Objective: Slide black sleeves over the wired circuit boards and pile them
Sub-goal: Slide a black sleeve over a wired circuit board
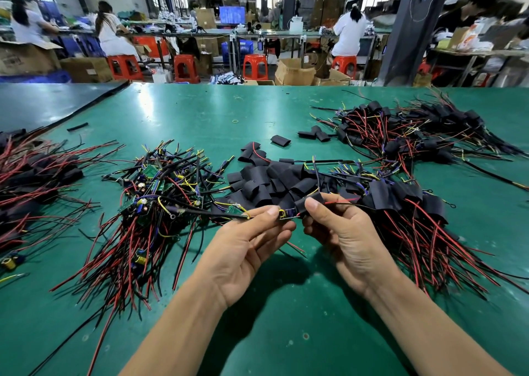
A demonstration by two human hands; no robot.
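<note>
Green mat (257,112) over the whole bench. At nine o'clock, by the left edge, heap of sleeved boards (37,175) with red and black leads. Nearer the middle, toward eight o'clock, tangle of bare wired circuit boards (154,198), green boards and coils showing. At six o'clock, left hand (246,247) palm up, thumb and forefinger pinching one circuit board (287,214) at its wire end, other fingers loosely curled beneath. Touching that board's right end, black sleeve (310,201) pinched between thumb and forefinger of right hand (343,232), red lead out of its far side. Just beyond the hands, toward twelve, loose empty sleeves (272,181) piled. At two o'clock, finished bundles (400,135) heaped, well apart from the bare ones.
</note>
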